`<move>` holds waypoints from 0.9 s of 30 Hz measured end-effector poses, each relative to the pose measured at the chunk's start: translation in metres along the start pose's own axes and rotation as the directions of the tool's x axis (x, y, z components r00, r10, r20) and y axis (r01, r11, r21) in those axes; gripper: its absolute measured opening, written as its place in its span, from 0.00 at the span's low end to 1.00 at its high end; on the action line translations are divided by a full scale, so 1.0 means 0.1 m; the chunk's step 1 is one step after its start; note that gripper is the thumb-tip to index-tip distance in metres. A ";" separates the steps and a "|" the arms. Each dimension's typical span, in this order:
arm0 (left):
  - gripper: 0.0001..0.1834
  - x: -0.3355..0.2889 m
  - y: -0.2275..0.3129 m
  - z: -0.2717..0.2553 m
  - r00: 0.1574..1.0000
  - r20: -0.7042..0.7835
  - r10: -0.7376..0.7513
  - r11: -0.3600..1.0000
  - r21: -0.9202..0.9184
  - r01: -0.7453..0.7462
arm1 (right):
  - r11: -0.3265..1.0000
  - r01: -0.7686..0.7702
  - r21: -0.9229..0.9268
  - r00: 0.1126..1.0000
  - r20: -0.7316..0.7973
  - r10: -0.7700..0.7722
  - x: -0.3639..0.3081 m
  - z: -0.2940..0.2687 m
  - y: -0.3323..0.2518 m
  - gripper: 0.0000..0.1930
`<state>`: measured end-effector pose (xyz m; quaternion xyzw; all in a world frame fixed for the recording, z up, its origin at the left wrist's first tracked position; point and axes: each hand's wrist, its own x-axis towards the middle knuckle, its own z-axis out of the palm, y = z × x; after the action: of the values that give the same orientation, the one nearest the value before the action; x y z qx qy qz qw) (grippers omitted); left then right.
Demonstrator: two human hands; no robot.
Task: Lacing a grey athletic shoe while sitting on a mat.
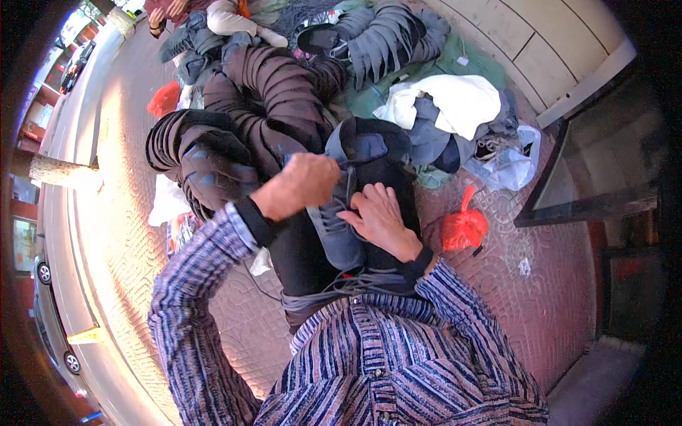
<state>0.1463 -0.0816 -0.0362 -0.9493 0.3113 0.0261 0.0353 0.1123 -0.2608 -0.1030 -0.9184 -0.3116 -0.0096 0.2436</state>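
A blue-grey shoe upper (339, 238) lies lengthwise over my lap, its toe toward me and its open collar facing away. My left hand (304, 186) is closed in a fist above its left side; what the fingers pinch is hidden. My right hand (383, 220) grips the upper's right side near the eyelets, thumb and fingers bent against it. Loose grey shoelaces (355, 282) lie bunched across my lap below the toe. Beyond my hands stands another grey upper's collar (369, 145), partly covered by the one I hold.
Long nested stacks of brown uppers (273, 89) and grey uppers (387, 42) lie ahead. White cloth (455, 103) covers a pile at right, beside a clear plastic bag (508, 160). A red bag (464, 226) sits on the paving. Another person's hands (167, 13) show at far left.
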 end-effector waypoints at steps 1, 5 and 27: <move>0.08 0.02 -0.07 -0.07 0.969 0.220 -0.108 0.982 -0.129 0.138 | 1.000 0.004 -0.016 1.000 0.018 -0.004 0.01 0.00 -0.04 0.10; 0.07 -0.21 -0.16 -0.08 0.811 0.585 -0.003 0.014 -0.811 0.585 | 0.999 0.017 0.040 1.000 0.012 -0.017 0.04 -0.14 0.03 0.09; 0.15 -0.17 -0.28 0.03 0.860 -0.431 -0.274 0.844 -0.537 0.000 | 0.672 -0.007 0.740 1.000 0.011 -0.002 0.77 -0.98 -0.21 0.12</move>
<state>0.1494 -0.0493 -0.0364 -0.9181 0.2200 -0.1360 -0.3003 0.1754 -0.2469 0.0063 -0.7416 -0.2888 0.1227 0.5929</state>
